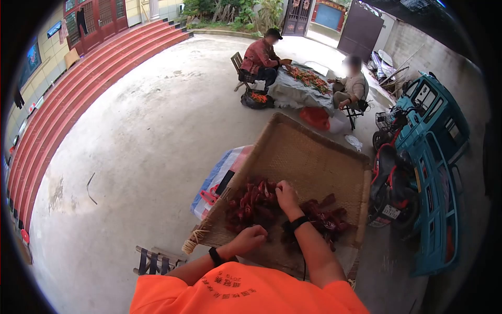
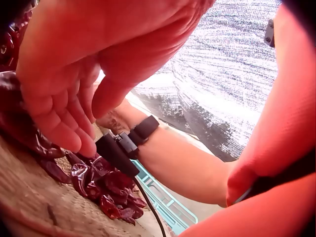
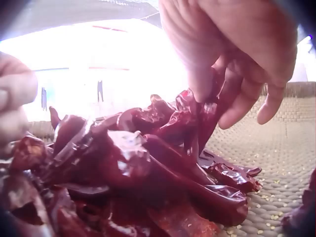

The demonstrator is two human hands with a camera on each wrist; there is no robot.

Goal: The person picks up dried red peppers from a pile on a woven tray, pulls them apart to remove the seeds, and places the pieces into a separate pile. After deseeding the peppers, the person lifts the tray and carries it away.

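Pinching one dried red chili (image 3: 205, 111) between thumb and fingertips, your right hand (image 1: 286, 196) has its fingers curled over the far side of the chili pile (image 1: 251, 206). The pile lies at the near end of the woven bamboo tray (image 1: 314, 157), and a smaller heap of chilies (image 1: 327, 217) lies just beside your right wrist. Your left hand (image 1: 250, 238) rests at the pile's near edge, fingers loose and fairly straight, gripping nothing. A striped sack (image 1: 219, 172) shows beneath the tray's left edge. Well beyond, two seated people (image 1: 260, 57) work at a covered table (image 1: 298, 89).
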